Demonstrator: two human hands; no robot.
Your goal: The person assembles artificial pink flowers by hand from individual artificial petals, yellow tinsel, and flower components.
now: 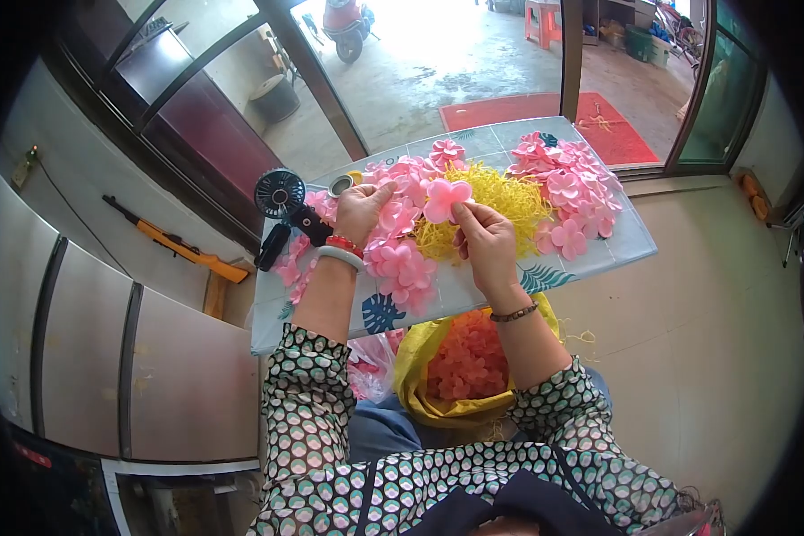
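Note:
Between the thumb and fingers of my right hand (489, 241) is a pink artificial flower (447, 200) with rounded petals, held up over the table. Behind it lies a heap of thin yellow plastic strands (509, 198). My left hand (363, 214) is at the left pile of pink flowers (402, 263), its fingers drawn together against the petals; what they pinch is hidden. A second pile of pink flowers (570, 183) lies on the right part of the table.
The patterned tablecloth (473, 290) covers a small table. A black fan (280, 194) stands at its left edge, near a roll of tape (340, 186). Below, a yellow bag (411, 362) holds many coral flowers (469, 357). Glass doors and a red mat (500, 113) lie beyond.

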